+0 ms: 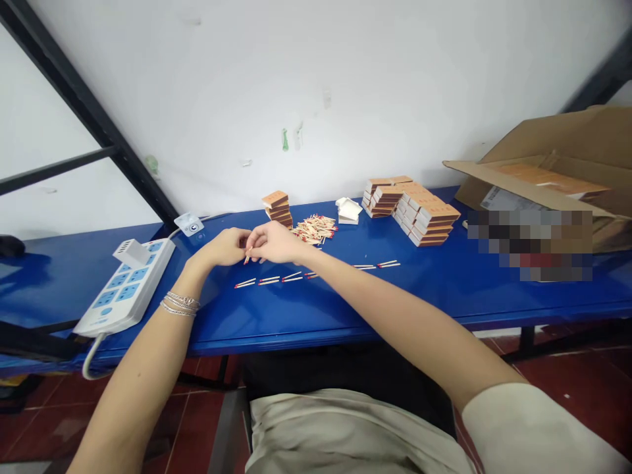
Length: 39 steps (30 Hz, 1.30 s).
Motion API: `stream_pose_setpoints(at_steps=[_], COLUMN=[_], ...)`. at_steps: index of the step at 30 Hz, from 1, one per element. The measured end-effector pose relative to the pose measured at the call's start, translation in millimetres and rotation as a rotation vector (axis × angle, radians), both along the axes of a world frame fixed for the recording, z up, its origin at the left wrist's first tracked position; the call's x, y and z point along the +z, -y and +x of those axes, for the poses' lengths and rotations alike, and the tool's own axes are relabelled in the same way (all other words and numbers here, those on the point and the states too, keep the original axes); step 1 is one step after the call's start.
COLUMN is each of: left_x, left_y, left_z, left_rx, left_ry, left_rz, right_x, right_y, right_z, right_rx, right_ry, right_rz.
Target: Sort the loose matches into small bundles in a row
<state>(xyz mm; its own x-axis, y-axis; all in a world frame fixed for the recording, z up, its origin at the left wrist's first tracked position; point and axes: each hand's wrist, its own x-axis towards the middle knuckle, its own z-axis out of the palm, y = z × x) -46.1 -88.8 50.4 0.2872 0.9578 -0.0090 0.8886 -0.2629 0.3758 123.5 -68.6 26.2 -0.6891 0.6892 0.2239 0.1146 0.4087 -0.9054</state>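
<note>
Right hand (274,242) and left hand (222,247) are together above the blue-painted tabletop (444,296). The right fingertips (251,238) pinch a thin wooden matchstick with a red head (245,259), which points down toward the surface. The left fingers (240,238) touch the right ones, though whether they grip the match too cannot be told. Just below and to the right, red-tipped loose matchsticks (296,277) lie in short pairs along a line running toward the right of the frame, and a tangled heap of matches (313,230) sits just above the right wrist. Near that heap are a small stack of orange cardboard matchboxes (278,209), a few open white paper trays (348,210) and larger piled matchbox stacks (415,214). Further out, a white power strip with blue socket panels (123,286) lies at the left, and a brown corrugated carton (543,178) stands open at the upper right.
</note>
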Motion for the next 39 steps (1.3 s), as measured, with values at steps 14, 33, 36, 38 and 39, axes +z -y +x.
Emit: stream_pose_setpoints(at_steps=[14, 33, 36, 38, 39], left_x=[2.4, 21.4, 21.2, 21.3, 21.3], left_y=[7.3, 17.2, 18.8, 19.6, 19.8], left_z=[7.2, -4.2, -3.4, -2.5, -2.0], left_rx=[-0.135, -0.078, -0.089, -0.104, -0.114], left_ry=[0.38, 0.033, 0.064, 0.076, 0.073], left_rz=[-0.184, -0.514, -0.542, -0.568, -0.57], right_x=[-22.6, -3.9, -2.9, -1.1, 0.0], right_y=[-11.1, -8.7, -6.3, -2.2, 0.4], right_z=[11.7, 39.5, 40.4, 39.8, 39.2], right_rx=[-0.216, -0.153, -0.14, -0.114, -0.093], right_ry=[-0.003, 0.426, 0.489, 0.51, 0.515], right_rz=[0.003, 0.351, 0.413, 0.428, 0.423])
